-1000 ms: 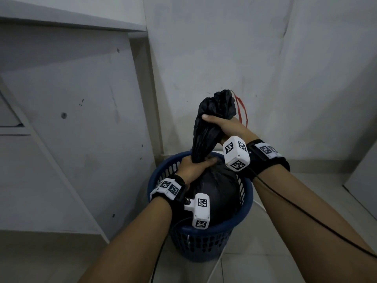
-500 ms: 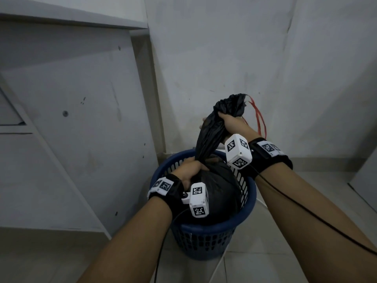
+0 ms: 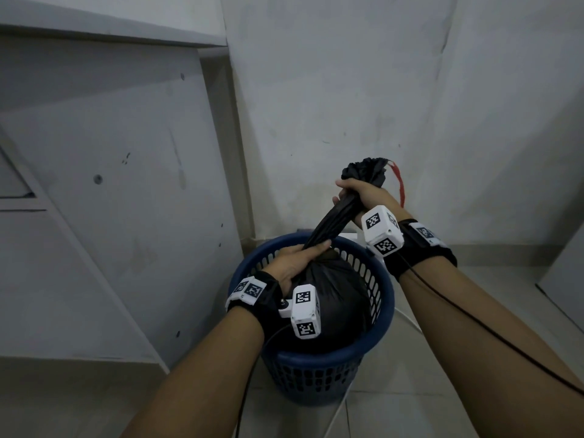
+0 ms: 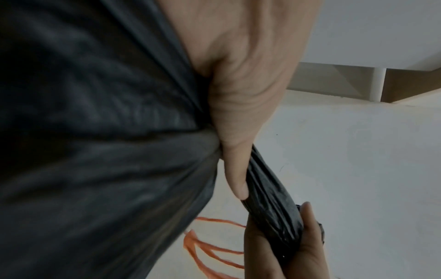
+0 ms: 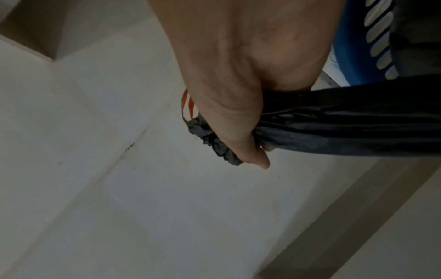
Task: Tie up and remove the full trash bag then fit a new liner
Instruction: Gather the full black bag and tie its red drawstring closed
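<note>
Both hands grip one black trash bag (image 3: 335, 298), which sits full inside the blue bin (image 3: 316, 358) on the floor. Left hand (image 3: 297, 260) clamps the base of its twisted neck; right hand (image 3: 363, 197) clenches the neck higher up, beside the red drawstring (image 3: 399, 184).

Right hand (image 5: 241, 79) gripping the gathered neck of the black trash bag (image 5: 346, 124)

The thumb and fingers (image 5: 268, 147) are curling round the twisted plastic, which is stretching taut toward the right edge. The bag's crumpled end is sticking out beyond the hand, with an orange drawstring (image 5: 185, 106) looping out beside it. A blue slotted basket (image 5: 358, 49) is showing at upper right, above pale floor tiles (image 5: 119, 188).
</note>
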